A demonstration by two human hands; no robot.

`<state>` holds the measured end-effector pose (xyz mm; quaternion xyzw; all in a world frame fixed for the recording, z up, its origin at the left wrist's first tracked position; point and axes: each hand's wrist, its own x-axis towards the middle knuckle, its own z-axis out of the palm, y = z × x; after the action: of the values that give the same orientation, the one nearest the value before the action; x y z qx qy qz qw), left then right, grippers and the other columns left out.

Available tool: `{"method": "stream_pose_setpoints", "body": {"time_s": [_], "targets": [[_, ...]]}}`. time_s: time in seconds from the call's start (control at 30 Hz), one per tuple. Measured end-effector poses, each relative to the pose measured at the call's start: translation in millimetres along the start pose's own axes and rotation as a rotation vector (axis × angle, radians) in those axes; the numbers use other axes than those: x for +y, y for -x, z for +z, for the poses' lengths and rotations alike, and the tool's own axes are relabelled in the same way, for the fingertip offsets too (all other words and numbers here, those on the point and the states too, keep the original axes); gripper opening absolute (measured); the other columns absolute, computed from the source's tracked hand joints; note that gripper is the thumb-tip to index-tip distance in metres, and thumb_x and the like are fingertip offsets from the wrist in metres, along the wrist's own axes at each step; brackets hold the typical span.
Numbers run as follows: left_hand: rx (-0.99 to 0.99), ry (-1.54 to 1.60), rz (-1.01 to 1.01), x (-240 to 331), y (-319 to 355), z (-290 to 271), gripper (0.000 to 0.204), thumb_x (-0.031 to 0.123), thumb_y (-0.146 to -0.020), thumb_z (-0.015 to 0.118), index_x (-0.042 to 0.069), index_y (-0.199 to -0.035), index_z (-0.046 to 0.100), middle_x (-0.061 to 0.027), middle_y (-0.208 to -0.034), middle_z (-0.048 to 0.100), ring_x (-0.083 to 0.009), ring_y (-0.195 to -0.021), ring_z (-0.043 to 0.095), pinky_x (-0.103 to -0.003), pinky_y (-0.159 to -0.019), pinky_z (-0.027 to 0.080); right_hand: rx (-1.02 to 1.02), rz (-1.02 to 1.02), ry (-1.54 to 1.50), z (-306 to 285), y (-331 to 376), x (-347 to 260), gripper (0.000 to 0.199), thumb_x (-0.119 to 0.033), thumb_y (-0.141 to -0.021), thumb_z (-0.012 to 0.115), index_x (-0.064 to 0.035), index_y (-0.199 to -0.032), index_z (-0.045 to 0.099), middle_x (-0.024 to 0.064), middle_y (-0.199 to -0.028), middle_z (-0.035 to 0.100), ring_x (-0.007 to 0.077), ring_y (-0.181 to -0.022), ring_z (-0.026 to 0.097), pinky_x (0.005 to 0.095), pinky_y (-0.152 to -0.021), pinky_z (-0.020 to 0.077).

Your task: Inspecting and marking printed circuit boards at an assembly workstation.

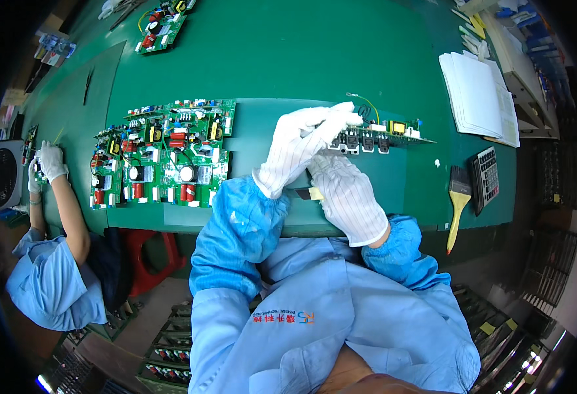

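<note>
Brush (458, 200), calculator (486, 177), papers (478, 95) — perhaps forms

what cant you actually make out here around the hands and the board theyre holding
Head view only:
- Near end of the circuit board: covered by the left hand.
- Right hand grip: its fingertips are tucked under the left hand; whether it holds the dark tool cannot be told.
- Parts on the board: too small to identify.
- Co-worker's hands: what they hold is too small to identify.

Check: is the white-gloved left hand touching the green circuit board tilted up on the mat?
Touching. Head view: left hand fingers wrap the green circuit board at its near end.
</note>
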<state>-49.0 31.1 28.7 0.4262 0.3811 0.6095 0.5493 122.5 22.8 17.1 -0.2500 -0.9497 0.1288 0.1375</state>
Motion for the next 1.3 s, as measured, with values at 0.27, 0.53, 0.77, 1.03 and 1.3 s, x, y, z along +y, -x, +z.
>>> {"method": "stream_pose_setpoints", "body": {"time_s": [0.27, 0.53, 0.77, 1.03, 1.3], "targets": [[0.069, -0.04, 0.076, -7.9, -2.3, 5.0, 0.028, 0.016, -0.099, 0.055, 0.002, -0.119, 0.068, -0.0118, -0.122, 0.067, -0.0191, -0.11, 0.062, -0.032, -0.097, 0.048, -0.014, 0.341, -0.341, -40.8, 13.4, 2.7, 0.033, -0.015, -0.092, 0.058, -0.009, -0.124, 0.06, 0.0146, -0.115, 0.067, 0.0322, -0.095, 0.068, 0.0405, -0.08, 0.0546], [0.03, -0.299, 0.199, -13.3, -0.5, -1.5, 0.027, 0.015, -0.098, 0.055, 0.009, -0.119, 0.069, -0.0149, -0.117, 0.069, -0.024, -0.111, 0.066, -0.033, -0.087, 0.054, 0.253, 0.273, -0.01, -14.9, 28.1, 30.8, 0.039, -0.013, -0.088, 0.067, -0.0024, -0.122, 0.053, 0.015, -0.099, 0.06, 0.0341, -0.09, 0.061, 0.0426, -0.073, 0.0512], [0.044, -0.287, 0.12, -4.0, -0.6, 0.4, 0.027, 0.017, -0.098, 0.054, 0.004, -0.117, 0.069, -0.0121, -0.116, 0.069, -0.0222, -0.111, 0.064, -0.032, -0.095, 0.05, 0.306, 0.288, -0.111, -6.9, 14.6, 18.6, 0.034, -0.01, -0.083, 0.071, -0.0044, -0.114, 0.058, 0.0152, -0.101, 0.06, 0.035, -0.093, 0.061, 0.0423, -0.076, 0.0525], [0.075, -0.244, 0.09, -0.2, -2.3, 0.9, 0.025, 0.016, -0.098, 0.055, 0.003, -0.113, 0.07, -0.0117, -0.115, 0.07, -0.024, -0.117, 0.063, -0.034, -0.098, 0.049, 0.276, 0.329, -0.216, -6.2, 15.9, 19.2, 0.024, -0.007, -0.085, 0.071, -0.0043, -0.107, 0.064, 0.0145, -0.1, 0.06, 0.0352, -0.088, 0.063, 0.0412, -0.073, 0.0533], [0.055, -0.245, 0.14, -4.3, -3.4, -0.9, 0.024, 0.012, -0.098, 0.054, 0.004, -0.115, 0.069, -0.0107, -0.114, 0.07, -0.0237, -0.117, 0.062, -0.033, -0.099, 0.049, 0.308, 0.34, -0.188, 0.3, 15.9, 14.1, 0.019, -0.008, -0.086, 0.07, -0.0057, -0.104, 0.066, 0.0128, -0.1, 0.06, 0.0333, -0.085, 0.063, 0.0408, -0.069, 0.0535]]}}
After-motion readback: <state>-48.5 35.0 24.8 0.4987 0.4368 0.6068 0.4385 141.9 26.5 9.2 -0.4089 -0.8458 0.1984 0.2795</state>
